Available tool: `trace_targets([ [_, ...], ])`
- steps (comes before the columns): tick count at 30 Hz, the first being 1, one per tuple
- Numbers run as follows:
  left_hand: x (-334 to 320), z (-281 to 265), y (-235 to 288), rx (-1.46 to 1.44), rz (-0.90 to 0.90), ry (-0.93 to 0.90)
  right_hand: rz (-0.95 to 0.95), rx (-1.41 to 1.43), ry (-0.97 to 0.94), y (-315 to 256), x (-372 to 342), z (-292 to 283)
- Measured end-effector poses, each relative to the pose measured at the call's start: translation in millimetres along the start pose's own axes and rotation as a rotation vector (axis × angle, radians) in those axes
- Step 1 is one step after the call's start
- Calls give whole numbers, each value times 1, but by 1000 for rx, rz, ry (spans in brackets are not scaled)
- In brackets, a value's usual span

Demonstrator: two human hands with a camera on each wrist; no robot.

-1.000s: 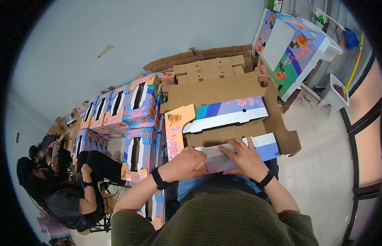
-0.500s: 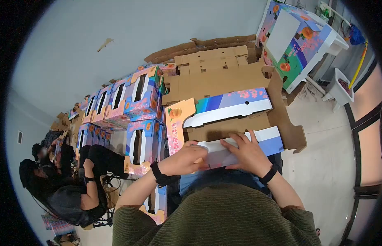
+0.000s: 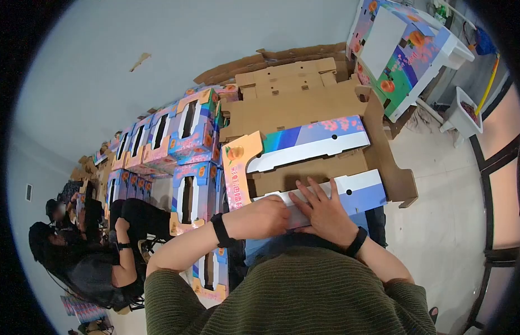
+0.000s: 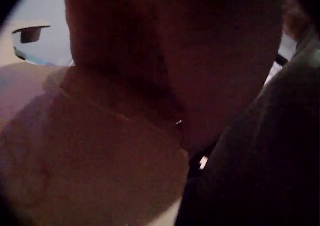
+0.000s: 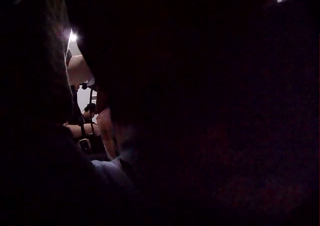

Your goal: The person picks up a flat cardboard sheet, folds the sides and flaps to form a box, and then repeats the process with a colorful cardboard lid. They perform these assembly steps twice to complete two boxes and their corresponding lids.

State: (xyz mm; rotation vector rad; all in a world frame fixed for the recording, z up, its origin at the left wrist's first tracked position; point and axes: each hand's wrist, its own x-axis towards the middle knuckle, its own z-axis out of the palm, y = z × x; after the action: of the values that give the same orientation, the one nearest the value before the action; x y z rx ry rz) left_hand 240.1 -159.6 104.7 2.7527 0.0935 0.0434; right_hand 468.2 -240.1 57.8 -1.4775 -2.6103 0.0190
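Observation:
A printed carton lies with its brown inside facing up in the head view, orange end panel to the left. My left hand has its fingers curled at the near side panel, close to the left corner, and appears to grip it; its fingertips are hidden. Fingers spread, my right hand presses on the same near panel, just right of the left hand. In the left wrist view my left hand is dark against the cardboard. Almost nothing of the work shows in the right wrist view.
Assembled printed boxes are stacked to the left. Flat brown cardboard lies beyond the carton. A large printed box and a white basin stand at upper right. A seated person is at lower left.
My left hand has shifted slightly right along the near panel. The right hand's fingers are straighter and more spread, and a round hole in that panel has come into view.

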Motion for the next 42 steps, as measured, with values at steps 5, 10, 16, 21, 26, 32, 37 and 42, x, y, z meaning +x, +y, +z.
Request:
trace_targets([
  [5,-22,-55,38,83,-84,27,8,81,39,3,0,4],
  [10,-71,-74,71,212,-405,53,5,188,92,12,-14,-22],
  [16,-142,-46,100,181,-841,173,434,120,387,95,-102,-41],
  [21,-190,-27,86,-47,-941,410,536,271,373,144,-137,-40],
  [26,-236,8,71,-618,-1126,678,538,226,392,168,-144,-7],
  [32,-298,78,41,-846,-1112,926,554,139,354,168,-150,13],
  [37,-322,116,19,-991,-1102,1068,599,157,349,174,-158,33],
  [42,-349,127,5,-920,-1227,1022,623,263,347,178,-161,35],
])
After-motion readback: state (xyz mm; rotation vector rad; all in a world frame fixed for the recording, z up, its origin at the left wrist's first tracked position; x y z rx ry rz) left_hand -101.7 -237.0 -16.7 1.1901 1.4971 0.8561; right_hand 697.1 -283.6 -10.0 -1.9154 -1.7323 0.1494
